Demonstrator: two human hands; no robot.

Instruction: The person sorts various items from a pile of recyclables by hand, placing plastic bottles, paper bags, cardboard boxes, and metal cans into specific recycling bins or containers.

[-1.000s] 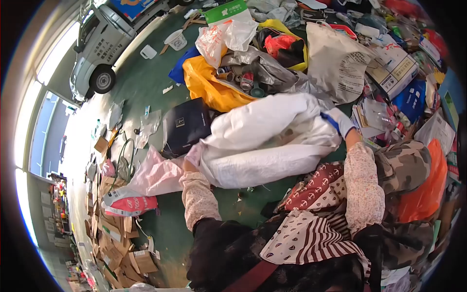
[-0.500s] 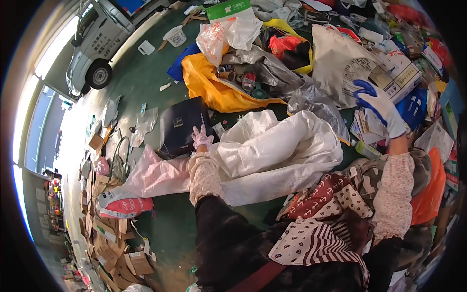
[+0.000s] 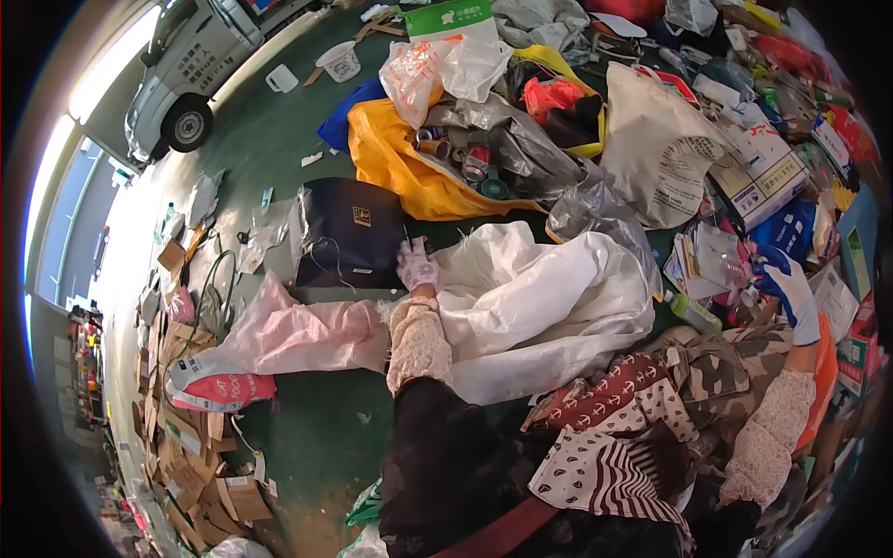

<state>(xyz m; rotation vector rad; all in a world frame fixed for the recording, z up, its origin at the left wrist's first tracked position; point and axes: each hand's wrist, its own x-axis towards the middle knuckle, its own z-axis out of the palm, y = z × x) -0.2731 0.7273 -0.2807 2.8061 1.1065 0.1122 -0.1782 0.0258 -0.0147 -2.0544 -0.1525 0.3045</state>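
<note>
My left hand (image 3: 418, 265), in a thin pale patterned glove, is at the right edge of a dark blue box (image 3: 349, 232), beside a large white woven sack (image 3: 549, 298). Whether its fingers grip anything is hidden. My right hand (image 3: 786, 284), in a white and blue glove, reaches into the pile at the right, near clear plastic bottles and a blue package (image 3: 786, 228); its fingertips are blurred against the items. A pinkish sack (image 3: 321, 330) lies left of my left sleeve.
A yellow bag (image 3: 381, 153) with cans lies ahead, beside a beige bag (image 3: 656, 139). Flattened cardboard (image 3: 200, 474) and a red cat food bag (image 3: 228, 391) are at the left. A truck (image 3: 191, 70) stands far left.
My right hand has moved right and down into the pile. My left hand has shifted slightly right with its fingers less spread. The dark box shows a different angle.
</note>
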